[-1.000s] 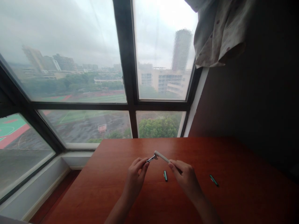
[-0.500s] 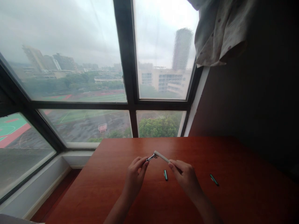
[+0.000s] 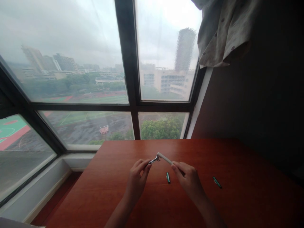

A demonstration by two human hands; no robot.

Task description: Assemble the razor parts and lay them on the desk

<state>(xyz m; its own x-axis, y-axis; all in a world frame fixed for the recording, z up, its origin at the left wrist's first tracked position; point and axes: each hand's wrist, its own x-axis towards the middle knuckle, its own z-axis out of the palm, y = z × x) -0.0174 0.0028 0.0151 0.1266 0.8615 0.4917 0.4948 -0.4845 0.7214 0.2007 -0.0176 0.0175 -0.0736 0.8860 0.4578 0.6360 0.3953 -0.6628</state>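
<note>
My right hand [image 3: 187,180] grips a slim white handle [image 3: 164,158] that points up and to the left above a red-brown wooden table [image 3: 237,202]. A small metal end piece [image 3: 154,160] sits at the handle's tip, and the fingertips of my left hand [image 3: 138,177] pinch it. A small green and dark strip [image 3: 168,177] lies on the table between my hands. A second strip of the same kind [image 3: 217,182] lies to the right of my right hand.
The table stands against a large window [image 3: 95,79] with dark frames. A dark wall [image 3: 261,95] runs along the right side. A pale cloth [image 3: 220,31] hangs at the upper right. A white sill [image 3: 78,158] runs left of the table.
</note>
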